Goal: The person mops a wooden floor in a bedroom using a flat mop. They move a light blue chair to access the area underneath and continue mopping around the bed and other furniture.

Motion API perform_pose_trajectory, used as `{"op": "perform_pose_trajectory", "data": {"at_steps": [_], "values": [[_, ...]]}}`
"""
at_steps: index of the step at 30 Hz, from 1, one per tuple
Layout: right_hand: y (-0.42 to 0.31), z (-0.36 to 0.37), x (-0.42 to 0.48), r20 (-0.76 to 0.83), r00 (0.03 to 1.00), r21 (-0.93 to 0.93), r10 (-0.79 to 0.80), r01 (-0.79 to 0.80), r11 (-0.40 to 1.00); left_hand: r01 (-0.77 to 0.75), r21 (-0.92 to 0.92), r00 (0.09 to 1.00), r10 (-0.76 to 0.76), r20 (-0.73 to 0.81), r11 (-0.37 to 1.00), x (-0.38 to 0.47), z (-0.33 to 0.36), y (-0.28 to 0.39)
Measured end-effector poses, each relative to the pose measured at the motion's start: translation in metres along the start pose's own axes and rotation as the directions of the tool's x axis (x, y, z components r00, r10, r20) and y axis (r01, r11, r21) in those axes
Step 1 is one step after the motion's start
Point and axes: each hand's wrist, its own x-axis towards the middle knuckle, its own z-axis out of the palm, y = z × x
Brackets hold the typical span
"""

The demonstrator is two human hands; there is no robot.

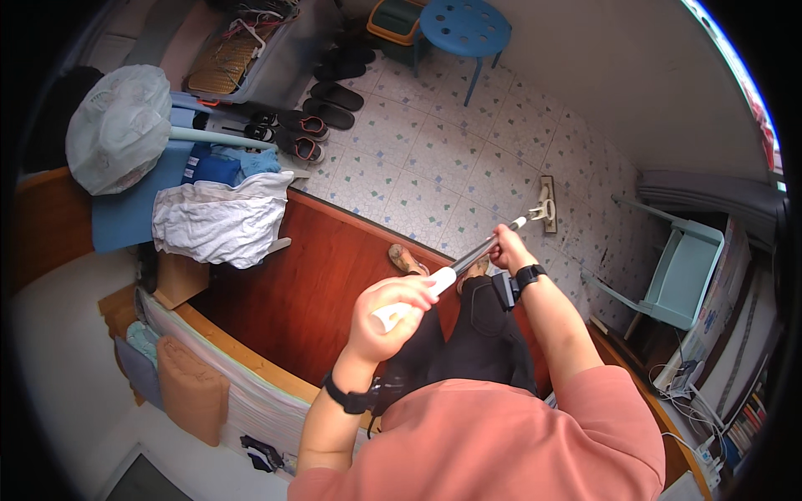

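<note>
A flat mop with a metal pole (471, 255) slants away from me, its narrow head (548, 204) on the patterned tile floor (451, 150). Around the white handle at the near end, my left hand (390, 316) is closed. Farther down, my right hand (506, 248) grips the metal part of the pole. Both wrists wear black bands. My feet are on the reddish-brown wooden floor (326, 282), near its edge with the tiles.
Slippers and shoes (337, 96) line the tiles at the upper left. A blue stool (465, 26) stands beside a green bin (395, 22). On the right is a pale green plastic chair (686, 275); on the left, a blue chair (119, 213) holds cloths. Cables (680, 401) lie lower right.
</note>
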Motion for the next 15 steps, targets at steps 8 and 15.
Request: {"op": "perform_pose_trajectory", "data": {"at_steps": [8, 15], "values": [[0.131, 0.279, -0.067, 0.416, 0.877, -0.549, 0.239, 0.033, 0.835, 0.012, 0.161, 0.812, 0.085, -0.578, 0.987, -0.141, -0.176, 0.087], [0.107, 0.328, -0.106, 0.469, 0.883, -0.351, 0.009, 0.177, 0.919, -0.05, 0.247, 0.835, 0.176, -0.521, 0.968, -0.129, -0.199, 0.108]]}}
